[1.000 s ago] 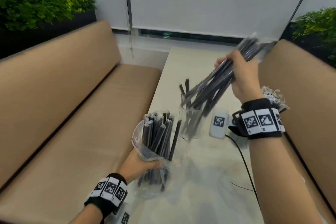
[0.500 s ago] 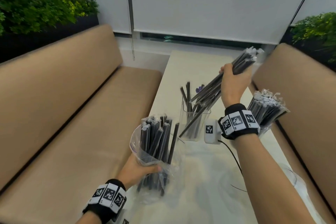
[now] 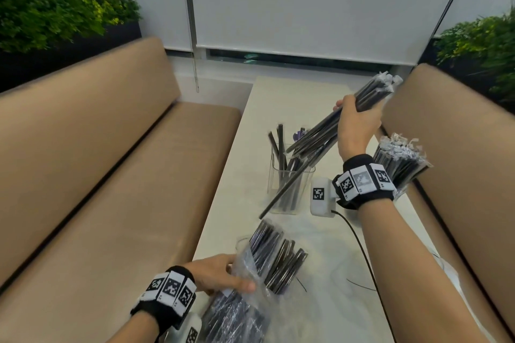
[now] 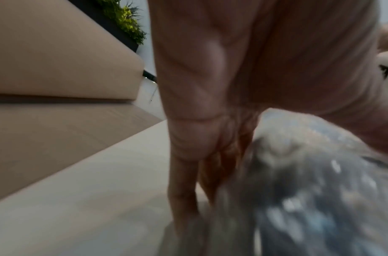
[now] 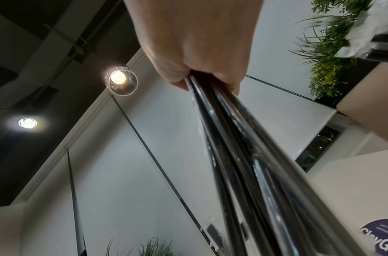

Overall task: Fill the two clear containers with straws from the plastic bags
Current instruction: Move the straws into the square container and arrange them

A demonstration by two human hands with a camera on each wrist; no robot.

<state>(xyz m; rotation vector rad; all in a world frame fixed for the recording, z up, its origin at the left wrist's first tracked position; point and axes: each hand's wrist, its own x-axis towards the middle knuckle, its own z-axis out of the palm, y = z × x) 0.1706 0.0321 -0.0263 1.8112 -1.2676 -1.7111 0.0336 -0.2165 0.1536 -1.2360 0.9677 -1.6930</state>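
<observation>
My right hand grips a slanted bundle of black wrapped straws near its upper end. The lower ends reach into the clear container, which holds a few straws. One straw slants down past the container's front wall. The second container, packed with straws, stands behind my right wrist. My left hand holds a clear plastic bag of straws lying low on the table. In the wrist views, the right hand clasps the straws and the left hand's fingers press the blurred bag.
A white marker device with a black cable sits right of the near container. Tan benches flank the narrow white table on both sides. Planters stand behind the benches.
My left hand has lowered the bag from upright to lying near the table's front edge. My right hand has brought the bundle's lower ends down into the container.
</observation>
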